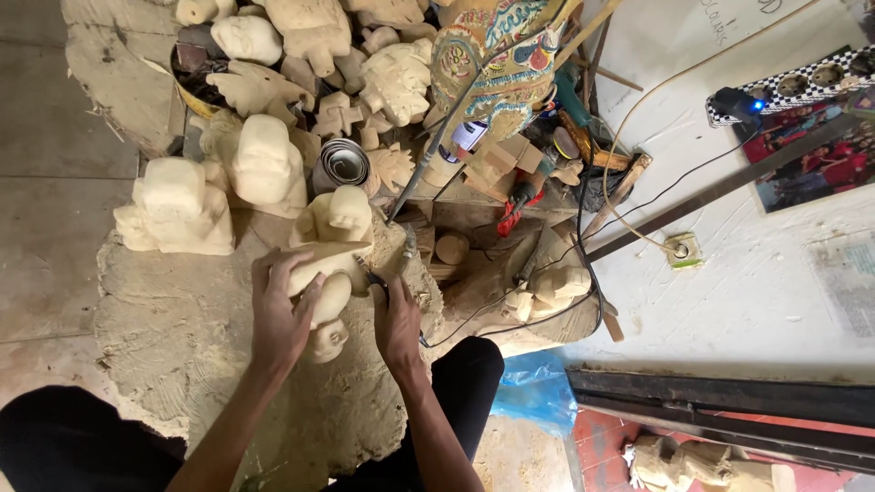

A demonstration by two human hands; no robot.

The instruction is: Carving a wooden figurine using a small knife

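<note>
From the head camera: at the upper right, a checkered black-and-white power strip [802, 84] lies on the white floor [747, 301], a small blue light glowing on the plug at its end; beside it lies a glossy red-and-dark printed picture [811, 155], and a pale paper sheet [848, 273] near the right edge. A blue plastic bag [533, 387] is crumpled by the person's knee.

The left hand [278, 314] wraps around a pale, unpainted carved wooden figure [330, 296], its grip closed on the smooth rounded body, which rests on a rough, chipped wooden slab [173, 337]. The right hand [396, 323] is clamped on a small dark carving tool [375, 281] whose tip touches the figure. Behind stand more blocky raw wooden figures [264, 164], a painted mask [497, 55] and a roll of sandpaper [344, 164].
</note>
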